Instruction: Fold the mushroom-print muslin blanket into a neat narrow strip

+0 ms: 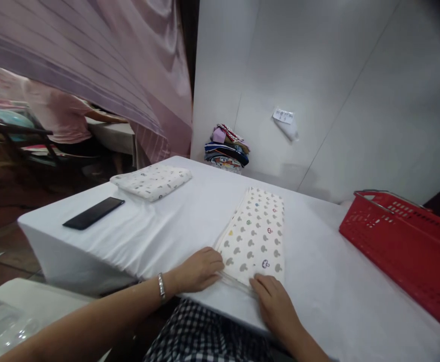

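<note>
A folded white cloth (255,229) printed with grey mushroom shapes and a few coloured ones lies lengthwise on the white-covered table (189,221). My left hand (200,269) has its fingers curled closed at the near left corner. At the near right corner, my right hand (274,301) pinches the edge, thumb and fingers together. Between the two hands runs a thin, see-through strip along the near edge; it looks like clear plastic, though I cannot tell for sure. The fingertips are partly hidden against the cloth.
Another folded patterned cloth (152,181) lies at the table's far left, behind a black phone-like slab (93,213). A red basket (404,241) stands on the right. Folded clothes (227,148) are stacked by the wall. Behind the curtain (144,65) sits a person (61,110).
</note>
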Available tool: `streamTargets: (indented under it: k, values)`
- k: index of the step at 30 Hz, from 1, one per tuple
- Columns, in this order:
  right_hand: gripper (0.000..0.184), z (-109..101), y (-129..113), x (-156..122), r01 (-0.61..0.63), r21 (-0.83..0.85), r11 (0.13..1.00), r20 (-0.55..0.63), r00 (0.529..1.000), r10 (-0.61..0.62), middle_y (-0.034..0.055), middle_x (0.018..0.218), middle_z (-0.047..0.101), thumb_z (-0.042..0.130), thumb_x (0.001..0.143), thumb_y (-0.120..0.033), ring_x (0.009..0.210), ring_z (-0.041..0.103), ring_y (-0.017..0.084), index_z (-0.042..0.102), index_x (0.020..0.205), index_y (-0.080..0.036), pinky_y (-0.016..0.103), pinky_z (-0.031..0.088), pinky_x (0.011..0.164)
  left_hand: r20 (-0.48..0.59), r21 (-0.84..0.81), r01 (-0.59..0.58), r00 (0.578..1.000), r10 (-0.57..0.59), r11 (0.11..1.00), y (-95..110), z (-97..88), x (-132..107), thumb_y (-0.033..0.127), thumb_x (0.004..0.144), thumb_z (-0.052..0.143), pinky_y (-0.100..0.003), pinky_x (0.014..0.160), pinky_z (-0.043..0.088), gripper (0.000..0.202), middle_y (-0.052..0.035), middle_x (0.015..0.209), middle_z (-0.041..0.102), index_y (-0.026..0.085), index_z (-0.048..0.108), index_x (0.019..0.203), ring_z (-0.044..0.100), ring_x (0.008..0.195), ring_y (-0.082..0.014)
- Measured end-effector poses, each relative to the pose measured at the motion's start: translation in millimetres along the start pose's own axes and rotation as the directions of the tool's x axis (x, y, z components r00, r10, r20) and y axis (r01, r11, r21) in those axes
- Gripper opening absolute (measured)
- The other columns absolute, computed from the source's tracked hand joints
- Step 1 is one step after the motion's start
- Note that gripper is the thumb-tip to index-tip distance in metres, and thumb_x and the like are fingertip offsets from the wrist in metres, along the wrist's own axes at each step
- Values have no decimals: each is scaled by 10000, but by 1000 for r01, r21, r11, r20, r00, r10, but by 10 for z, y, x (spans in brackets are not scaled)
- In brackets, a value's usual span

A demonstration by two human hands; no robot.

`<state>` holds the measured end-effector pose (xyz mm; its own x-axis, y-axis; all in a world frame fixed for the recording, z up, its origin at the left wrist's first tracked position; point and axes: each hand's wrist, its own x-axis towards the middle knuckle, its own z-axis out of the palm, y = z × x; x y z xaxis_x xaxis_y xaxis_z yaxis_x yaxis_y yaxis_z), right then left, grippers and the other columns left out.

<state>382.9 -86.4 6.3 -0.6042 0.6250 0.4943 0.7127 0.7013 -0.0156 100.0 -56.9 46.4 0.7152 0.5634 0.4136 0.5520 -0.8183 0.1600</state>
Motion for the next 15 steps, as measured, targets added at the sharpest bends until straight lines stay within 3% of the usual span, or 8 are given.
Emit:
streamTargets:
  k: [4,8,12,15]
  values:
    - [582,-46,43,-159,29,28,999,57,998,-30,83,1274,571,402,771,-20,1142,526,204,500,1310,-215,364,447,964,41,-59,-8,999,11,998,-18,-51,-124,333,851,548,-396,909,424,326,-94,1104,587,198,512,1145,525,1026,-232]
    - [591,-114,126,-271,54,36,998,135,989,-58,58,1374,491,427,817,-67,1234,469,211,418,1382,-239,407,387,1037,53,-73,6,999,-2,997,-53,-62,-167,206,817,529,-393,947,425,386,-100,1187,560,203,482,1201,515,1090,-233]
    - [595,-212,214,-372,-11,58,998,201,980,-1,42,1422,428,425,848,-115,1299,398,233,352,1422,-256,476,327,1075,108,-64,1,994,6,998,-80,-94,-155,63,729,469,-374,967,430,534,-92,1234,546,209,457,1243,511,1133,-218]
    - [604,-285,271,-431,-37,142,989,205,979,7,47,1454,375,423,857,-136,1334,344,227,317,1441,-244,456,324,1086,130,-51,-2,991,9,999,-119,-87,-146,33,721,439,-391,1009,403,586,-85,1286,527,220,437,1277,467,1209,-218]
